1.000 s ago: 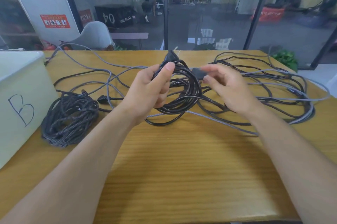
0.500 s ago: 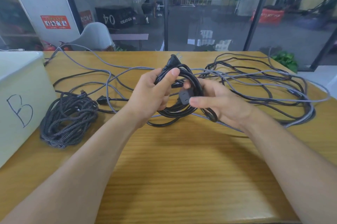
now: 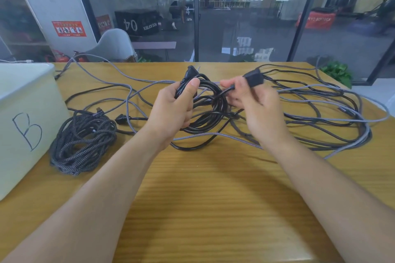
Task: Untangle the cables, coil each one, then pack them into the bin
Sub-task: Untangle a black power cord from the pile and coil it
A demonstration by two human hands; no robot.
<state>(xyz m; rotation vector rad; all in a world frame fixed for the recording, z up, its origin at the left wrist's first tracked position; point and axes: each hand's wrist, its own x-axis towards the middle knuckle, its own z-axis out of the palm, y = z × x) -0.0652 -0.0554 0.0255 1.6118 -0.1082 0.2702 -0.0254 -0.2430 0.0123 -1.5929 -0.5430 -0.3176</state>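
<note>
Head view: black cable coil point(image 3: 210, 110) between hands.

Both forearms reach forward, left hand point(image 3: 174, 110) and right hand point(image 3: 254, 103) raised with fingers curled, gripping.

A gym-side office or workroom: a wooden table point(image 3: 213, 198) faces glass walls point(image 3: 245, 16); plyo boxes point(image 3: 136, 24) sit at 11 and 1 o'clock, shelving point(image 3: 19, 16) at 10 o'clock.

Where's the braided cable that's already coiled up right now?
In the head view, the coiled braided cable lies on the table at the left, right beside the white bin marked B and left of the left hand.
</note>
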